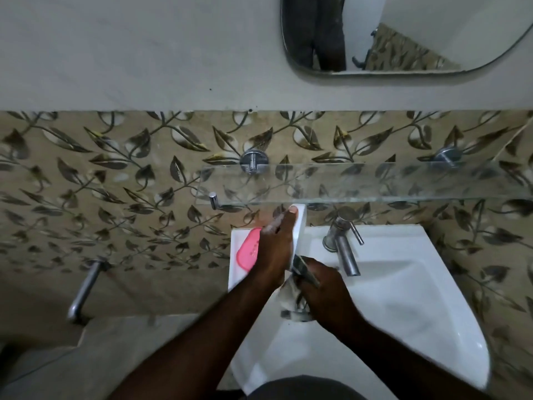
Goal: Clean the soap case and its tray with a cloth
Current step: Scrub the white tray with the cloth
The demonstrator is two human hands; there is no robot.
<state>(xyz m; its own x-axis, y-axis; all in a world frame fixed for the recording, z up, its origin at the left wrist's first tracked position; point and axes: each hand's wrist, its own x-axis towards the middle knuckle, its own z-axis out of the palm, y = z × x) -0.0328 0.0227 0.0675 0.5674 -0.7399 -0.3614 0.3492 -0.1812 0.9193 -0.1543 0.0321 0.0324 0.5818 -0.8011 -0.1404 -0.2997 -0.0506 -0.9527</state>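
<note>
Beside the grip of the left hand (274, 246), wiping seems midway.
It clasps the soap case (300, 223); the right hand (326, 293) clutches the cloth (288, 298); pink tray (249, 251) seemingly unwiped.

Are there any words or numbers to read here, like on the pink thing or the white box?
No text can be read anywhere.
Pink oval plastic tray: a few tiny dark marks, too small to tell if they are letters.
White rectangular plastic soap case and steel tap: no writing visible.
</note>
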